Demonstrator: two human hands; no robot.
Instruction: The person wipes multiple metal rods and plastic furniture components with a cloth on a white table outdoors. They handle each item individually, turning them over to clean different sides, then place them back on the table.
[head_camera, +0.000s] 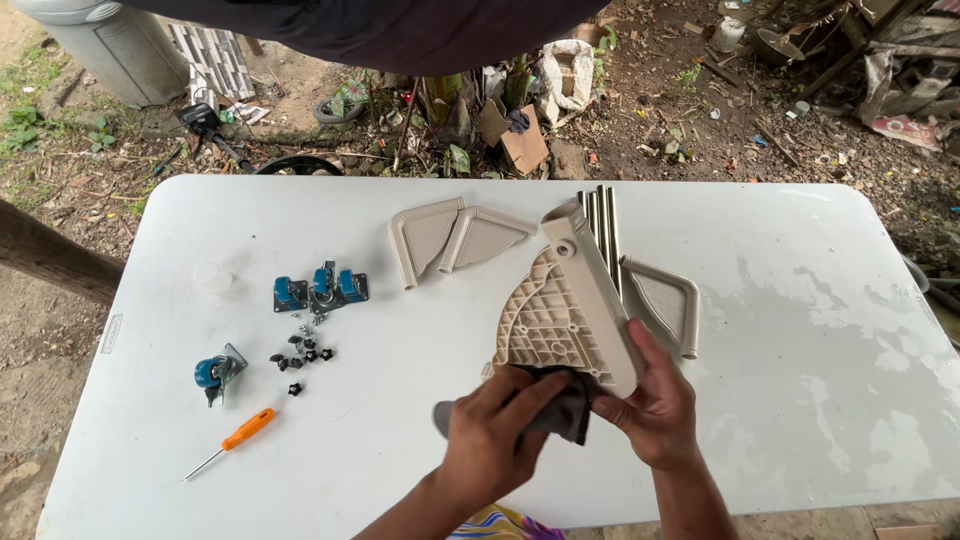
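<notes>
Landmark: the beige plastic corner bracket, which you are holding tilted above the white bench, near its front middle.

Far left of the bracket, an orange-handled screwdriver is lying on the bench, with a single blue caster just above it. Nearer the bracket, a cluster of blue casters is sitting beside small black knobs and screws.

Your left hand is pressing a dark cloth against the bracket's lower edge, fingers curled closed over the cloth. The bracket is lying up and to the right of those fingers, its long axis running from lower right to upper left. Its underside is showing a ribbed grid; its outer rail is smooth and rounded.

Your right hand is gripping the rail's lower end, thumb on top, the closer hand to the bracket's body.

Behind the bracket, two matching brackets are lying flat. Right of it, shiny metal tubes and another bracket are resting.
</notes>
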